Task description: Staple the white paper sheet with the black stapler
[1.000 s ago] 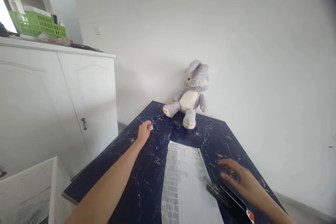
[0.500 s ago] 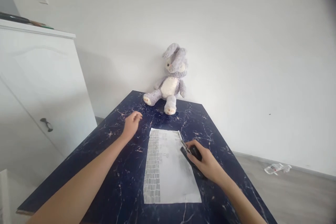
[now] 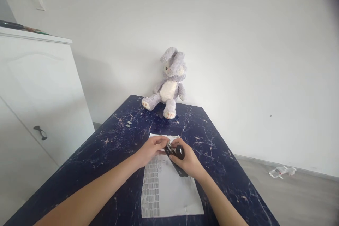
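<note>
My right hand (image 3: 189,159) is wrapped round a black stapler (image 3: 178,157), which is tilted over the upper part of a printed paper sheet (image 3: 174,194). The stapler's top looks raised, with metal showing at its front end. My left hand (image 3: 153,149) reaches that front end from the left, fingers pressed together; whatever they may hold is too small to make out. Two small pale pieces (image 3: 128,124) lie on the dark blue marbled table (image 3: 119,162), left of the sheet's top.
A grey plush rabbit (image 3: 168,90) sits at the table's far edge against the wall. At the left stands a white cabinet (image 3: 45,88) with items on top. Clear plastic packaging (image 3: 281,172) lies on the floor at the right.
My left hand has moved right and down, from the table's left part to the stapler's front end. My right hand has brought the stapler left over the sheet. The small pale pieces are now visible.
</note>
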A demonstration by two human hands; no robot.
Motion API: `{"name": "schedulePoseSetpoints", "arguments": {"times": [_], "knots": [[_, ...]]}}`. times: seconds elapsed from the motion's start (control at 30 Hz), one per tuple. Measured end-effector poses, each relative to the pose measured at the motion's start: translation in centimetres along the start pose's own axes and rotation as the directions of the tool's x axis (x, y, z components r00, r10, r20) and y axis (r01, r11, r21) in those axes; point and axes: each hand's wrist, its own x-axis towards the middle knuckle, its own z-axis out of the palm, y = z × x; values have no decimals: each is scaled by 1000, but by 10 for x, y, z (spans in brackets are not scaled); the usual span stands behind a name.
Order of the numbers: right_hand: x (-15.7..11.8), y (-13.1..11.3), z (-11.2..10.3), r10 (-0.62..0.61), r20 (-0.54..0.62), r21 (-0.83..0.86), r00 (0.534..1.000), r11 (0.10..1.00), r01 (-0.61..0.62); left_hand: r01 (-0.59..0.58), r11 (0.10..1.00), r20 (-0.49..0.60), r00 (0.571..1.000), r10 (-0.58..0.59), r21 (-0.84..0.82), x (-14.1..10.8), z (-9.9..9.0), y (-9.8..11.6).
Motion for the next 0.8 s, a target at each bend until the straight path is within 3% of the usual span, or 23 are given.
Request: {"name": "schedulePoseSetpoints", "arguments": {"times": [0.3, 0.43, 0.57, 0.7, 0.77, 0.8], "knots": [[-9, -7, 6, -69, 75, 5, 995, 998, 69, 82, 996, 89, 992, -83, 17, -1, 5, -6], [-8, -5, 6, -56, 86, -32, 995, 998, 59, 47, 997, 91, 994, -52, 54, 0, 6, -8], [-7, -2, 3, 3, 63, -106, 998, 994, 4, -51, 978, 76, 996, 36, 203, 3, 5, -12], [-7, 1, -3, 58, 19, -193, 998, 980, -54, -173, 896, 32, 984, 176, 409, 9, -8, -15], [-6, 4, -4, 84, -14, -217, 996, 972, -85, -189, 777, -32, 965, 259, 600, 12, -23, -10], [-6, 6, -4, 97, -30, -223, 995, 970, -101, -168, 677, -72, 948, 311, 716, 13, -33, -6]]}}
